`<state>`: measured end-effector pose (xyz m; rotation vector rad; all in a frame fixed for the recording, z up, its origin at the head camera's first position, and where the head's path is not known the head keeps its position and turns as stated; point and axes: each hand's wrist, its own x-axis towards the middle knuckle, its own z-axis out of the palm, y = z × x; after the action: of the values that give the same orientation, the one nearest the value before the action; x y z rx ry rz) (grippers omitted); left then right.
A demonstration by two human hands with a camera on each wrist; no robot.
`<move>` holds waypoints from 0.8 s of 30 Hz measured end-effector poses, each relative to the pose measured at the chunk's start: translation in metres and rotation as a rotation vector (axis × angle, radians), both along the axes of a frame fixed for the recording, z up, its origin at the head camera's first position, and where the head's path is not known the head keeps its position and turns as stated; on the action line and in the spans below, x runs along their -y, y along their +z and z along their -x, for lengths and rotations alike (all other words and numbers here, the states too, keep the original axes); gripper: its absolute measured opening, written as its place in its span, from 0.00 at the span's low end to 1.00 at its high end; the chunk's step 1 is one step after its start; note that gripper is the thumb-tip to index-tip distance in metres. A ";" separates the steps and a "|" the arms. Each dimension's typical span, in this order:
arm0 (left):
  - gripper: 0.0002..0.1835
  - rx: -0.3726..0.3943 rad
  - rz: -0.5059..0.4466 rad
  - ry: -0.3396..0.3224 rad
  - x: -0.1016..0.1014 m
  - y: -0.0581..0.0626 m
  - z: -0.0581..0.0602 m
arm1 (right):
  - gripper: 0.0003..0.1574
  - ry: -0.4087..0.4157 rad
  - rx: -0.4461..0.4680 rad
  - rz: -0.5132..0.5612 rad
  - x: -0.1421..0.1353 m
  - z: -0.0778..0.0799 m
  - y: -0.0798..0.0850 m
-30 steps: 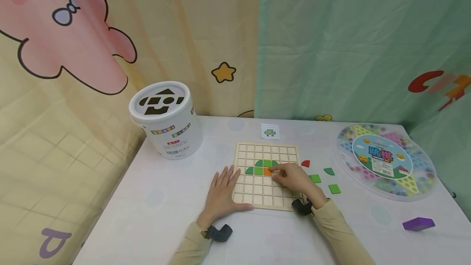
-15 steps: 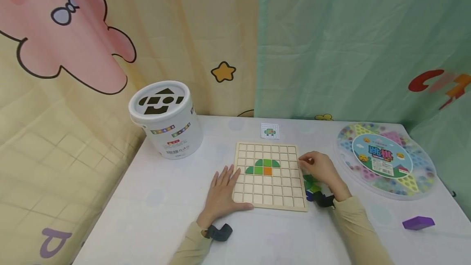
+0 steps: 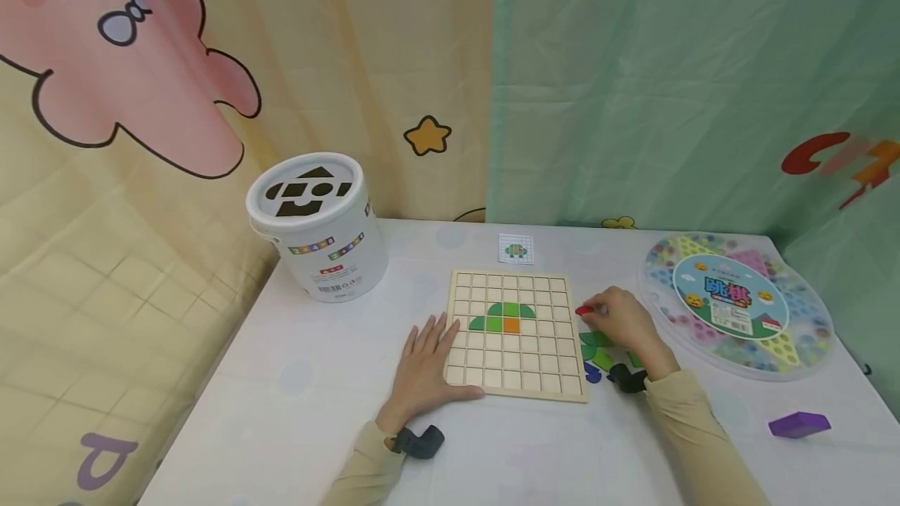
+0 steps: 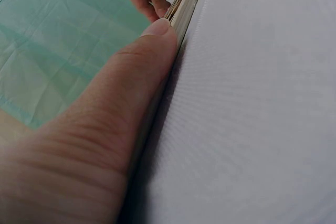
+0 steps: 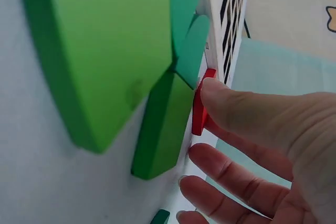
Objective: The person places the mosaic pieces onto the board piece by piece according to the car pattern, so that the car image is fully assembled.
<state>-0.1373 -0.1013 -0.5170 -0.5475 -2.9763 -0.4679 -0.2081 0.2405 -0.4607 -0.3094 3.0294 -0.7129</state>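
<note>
1. Pinches the red piece (image 5: 198, 116) between thumb and finger of the right hand (image 3: 622, 326), just off the board (image 3: 485, 377) at 2 o'clock.
2. Rests the left hand (image 3: 422, 373) against the board's edge at 8 o'clock, with straight, released fingers.
3. Has green tiles (image 3: 494, 325) and an orange square (image 3: 511, 326) just above the board's centre, towards 12 o'clock.
4. Has loose green pieces (image 5: 170, 127) (partly hidden behind the right hand) beside the board towards 3 o'clock.
</note>
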 end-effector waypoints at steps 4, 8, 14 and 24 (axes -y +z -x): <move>0.63 -0.001 -0.003 -0.004 0.000 0.000 0.000 | 0.14 -0.014 0.028 -0.015 0.002 -0.001 0.002; 0.63 -0.005 0.002 -0.005 0.000 0.000 -0.001 | 0.11 -0.024 0.055 0.004 0.000 0.000 0.002; 0.63 -0.004 0.000 -0.007 0.001 -0.002 0.000 | 0.12 -0.048 0.111 0.075 -0.002 -0.001 0.005; 0.63 -0.002 0.010 -0.002 0.001 -0.003 0.001 | 0.11 -0.075 0.035 0.173 -0.001 -0.005 -0.007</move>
<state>-0.1379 -0.1020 -0.5195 -0.5514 -2.9782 -0.4529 -0.2028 0.2414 -0.4679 -0.1846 2.9654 -0.9774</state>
